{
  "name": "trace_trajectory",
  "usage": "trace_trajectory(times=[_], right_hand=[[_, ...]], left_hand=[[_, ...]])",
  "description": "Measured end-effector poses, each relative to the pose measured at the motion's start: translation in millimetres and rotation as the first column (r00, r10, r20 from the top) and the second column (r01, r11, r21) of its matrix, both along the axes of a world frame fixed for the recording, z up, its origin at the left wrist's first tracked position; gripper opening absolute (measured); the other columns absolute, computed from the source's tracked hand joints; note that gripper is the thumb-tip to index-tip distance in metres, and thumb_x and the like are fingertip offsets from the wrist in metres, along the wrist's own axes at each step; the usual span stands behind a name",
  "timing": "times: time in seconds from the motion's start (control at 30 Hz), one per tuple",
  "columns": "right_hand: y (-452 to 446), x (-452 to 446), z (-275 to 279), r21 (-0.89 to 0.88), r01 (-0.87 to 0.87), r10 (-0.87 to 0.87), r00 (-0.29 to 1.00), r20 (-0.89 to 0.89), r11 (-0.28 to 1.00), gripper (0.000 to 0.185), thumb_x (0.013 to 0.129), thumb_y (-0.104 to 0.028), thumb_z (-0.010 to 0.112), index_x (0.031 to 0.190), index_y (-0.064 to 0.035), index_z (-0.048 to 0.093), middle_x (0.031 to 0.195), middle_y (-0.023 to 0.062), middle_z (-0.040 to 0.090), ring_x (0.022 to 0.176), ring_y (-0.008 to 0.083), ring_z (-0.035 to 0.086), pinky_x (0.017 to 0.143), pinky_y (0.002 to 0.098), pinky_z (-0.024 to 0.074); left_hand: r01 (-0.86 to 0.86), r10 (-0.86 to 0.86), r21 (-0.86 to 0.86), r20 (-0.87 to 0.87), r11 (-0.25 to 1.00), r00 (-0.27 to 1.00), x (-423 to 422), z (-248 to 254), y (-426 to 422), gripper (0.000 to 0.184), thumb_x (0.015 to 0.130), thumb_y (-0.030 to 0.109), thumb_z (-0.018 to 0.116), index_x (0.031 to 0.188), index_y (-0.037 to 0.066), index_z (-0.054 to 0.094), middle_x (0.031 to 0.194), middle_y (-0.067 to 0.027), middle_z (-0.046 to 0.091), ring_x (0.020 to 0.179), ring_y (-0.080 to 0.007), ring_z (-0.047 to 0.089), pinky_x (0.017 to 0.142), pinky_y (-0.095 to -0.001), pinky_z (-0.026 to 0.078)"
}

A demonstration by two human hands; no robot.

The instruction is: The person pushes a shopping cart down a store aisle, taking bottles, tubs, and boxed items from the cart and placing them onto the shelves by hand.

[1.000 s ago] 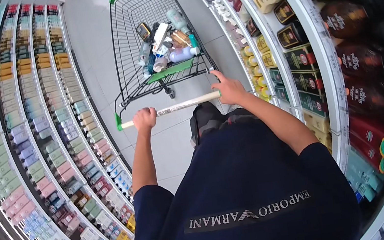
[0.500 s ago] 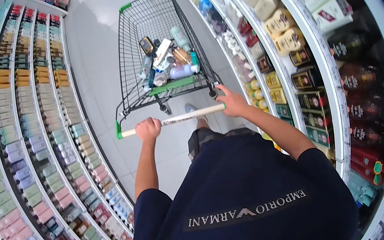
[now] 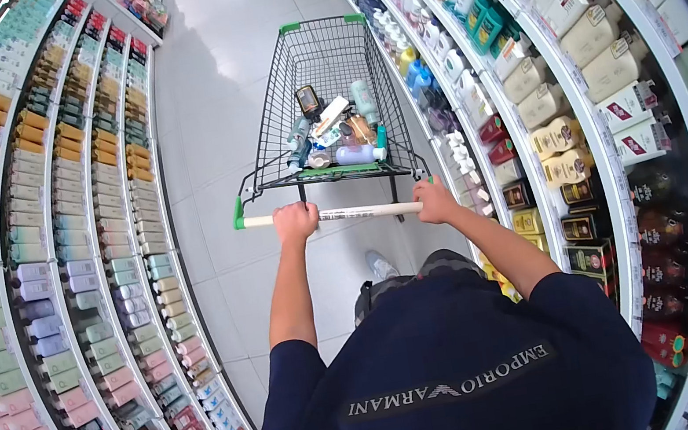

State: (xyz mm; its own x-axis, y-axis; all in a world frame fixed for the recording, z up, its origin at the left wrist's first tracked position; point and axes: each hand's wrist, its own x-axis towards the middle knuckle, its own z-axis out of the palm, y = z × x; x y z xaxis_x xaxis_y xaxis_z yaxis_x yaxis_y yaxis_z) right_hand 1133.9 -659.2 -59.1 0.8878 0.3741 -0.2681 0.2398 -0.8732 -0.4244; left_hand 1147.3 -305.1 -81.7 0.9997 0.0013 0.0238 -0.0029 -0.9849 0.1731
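white shelving (image 3: 622, 209) is flanking a black wire cart (image 3: 322, 21).
rows of bottles and boxes are filling the shelves on both sides, while a dark blue shirt (image 3: 481, 417) is taking up the foreground. the cart is standing straight ahead on grey floor tiles (image 3: 210, 182), its cream handle bar (image 3: 372, 210) running crosswise in front of the body. a shoe (image 3: 382, 264) is showing below the bar. the left hand (image 3: 297, 220) is wrapping around the bar towards its left end; the right hand (image 3: 436, 201) is clasping the right end. goods are lying heaped at the cart's near end: a pale green bottle (image 3: 364, 102) is leaning on the right, a lavender bottle (image 3: 355, 154) is lying sideways nearest the bar, and a white box (image 3: 333, 115) is slanting across the middle.
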Motion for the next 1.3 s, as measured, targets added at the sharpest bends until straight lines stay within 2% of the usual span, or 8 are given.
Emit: trace_trajectory(times=[0.33,0.4,0.57,0.67,0.9,1.03,1.1,1.3], right_hand=[[-18.0,120.3,-14.8,0.006,-0.117,0.116,0.992,0.047,0.993,0.022,0.059,-0.018,0.068,0.081,-0.0151,0.069,0.116,0.0034,0.058,0.108,0.0355,0.048,0.094,0.0428,0.0432],[-29.2,144.8,-8.2,-0.008,-0.134,0.135,0.990,0.039,0.991,0.024,0.058,-0.019,0.069,0.082,-0.0156,0.070,0.120,0.0042,0.056,0.108,0.0357,0.048,0.094,0.0435,0.0437],[-41.8,199.6,-13.8,-0.022,-0.178,0.178,0.984,0.026,0.984,0.035,0.063,-0.036,0.077,0.089,-0.0145,0.068,0.131,0.0065,0.048,0.112,0.0363,0.046,0.095,0.0436,0.0431],[-39.9,236.8,-1.6,-0.052,-0.260,0.263,0.962,0.070,0.964,0.062,0.063,-0.055,0.076,0.096,-0.0051,0.059,0.117,0.0114,0.048,0.105,0.0358,0.047,0.091,0.0443,0.0430],[-39.6,304.0,-22.6,0.105,-0.248,0.239,0.967,0.089,0.963,0.061,0.077,-0.053,0.066,0.104,-0.0002,0.051,0.104,0.0166,0.048,0.099,0.0362,0.047,0.089,0.0443,0.0401],[-25.1,335.8,-36.9,0.204,-0.158,0.109,0.966,0.235,0.966,0.056,0.077,-0.042,0.068,0.113,-0.0023,0.051,0.127,0.0190,0.047,0.111,0.0388,0.048,0.096,0.0451,0.0391],[-19.0,354.2,-33.3,0.184,-0.076,0.034,0.974,0.223,0.980,0.056,0.077,-0.038,0.067,0.119,-0.0047,0.051,0.137,0.0203,0.042,0.116,0.0397,0.046,0.099,0.0457,0.0384],[-4.8,423.0,-37.7,0.085,0.074,-0.077,0.997,0.025,0.994,0.071,0.074,-0.028,0.062,0.138,-0.0100,0.036,0.149,0.0179,0.027,0.117,0.0424,0.047,0.096,0.0484,0.0422]], left_hand=[[0.042,-0.096,-0.115,-0.517,0.993,0.851,101.2,-1.6,9.0,0.039,0.083,0.043,0.045,0.093,0.014,0.070,0.102,-0.0146,0.066,0.100,-0.0306,0.060,0.088,-0.0419,0.041],[0.097,-0.276,-0.550,-0.253,0.830,0.927,119.8,-34.7,22.8,0.031,0.081,0.036,0.055,0.099,0.014,0.068,0.117,-0.0148,0.058,0.109,-0.0302,0.054,0.092,-0.0438,0.040],[0.012,-0.014,-0.031,-0.060,0.999,0.998,156.6,9.4,56.8,0.050,0.077,0.032,0.063,0.121,0.011,0.056,0.136,-0.0121,0.043,0.123,-0.0319,0.040,0.101,-0.0455,0.036],[-0.326,0.360,0.153,-0.362,0.933,0.860,183.8,4.5,73.8,0.084,0.075,0.039,0.065,0.145,0.011,0.028,0.146,-0.0167,0.031,0.129,-0.0336,0.039,0.103,-0.0459,0.037],[-0.610,0.440,-0.068,-0.630,0.789,0.640,247.2,-48.2,117.2,0.070,0.073,0.041,0.066,0.125,-0.001,0.046,0.116,-0.0207,0.060,0.110,-0.0384,0.057,0.094,-0.0446,0.047],[-0.658,0.421,-0.214,-0.619,0.722,0.663,277.3,-69.1,134.6,0.052,0.073,0.036,0.067,0.106,-0.002,0.056,0.098,-0.0215,0.065,0.098,-0.0365,0.062,0.090,-0.0425,0.050],[-0.785,0.407,-0.390,-0.694,0.481,0.594,286.6,-71.5,136.9,0.041,0.072,0.032,0.069,0.095,-0.001,0.059,0.093,-0.0212,0.065,0.093,-0.0341,0.063,0.087,-0.0410,0.050],[-0.655,0.470,-0.188,-0.558,0.732,0.684,332.5,-68.5,135.0,0.035,0.078,0.026,0.062,0.098,-0.002,0.056,0.095,-0.0231,0.065,0.093,-0.0387,0.063,0.086,-0.0426,0.050]])
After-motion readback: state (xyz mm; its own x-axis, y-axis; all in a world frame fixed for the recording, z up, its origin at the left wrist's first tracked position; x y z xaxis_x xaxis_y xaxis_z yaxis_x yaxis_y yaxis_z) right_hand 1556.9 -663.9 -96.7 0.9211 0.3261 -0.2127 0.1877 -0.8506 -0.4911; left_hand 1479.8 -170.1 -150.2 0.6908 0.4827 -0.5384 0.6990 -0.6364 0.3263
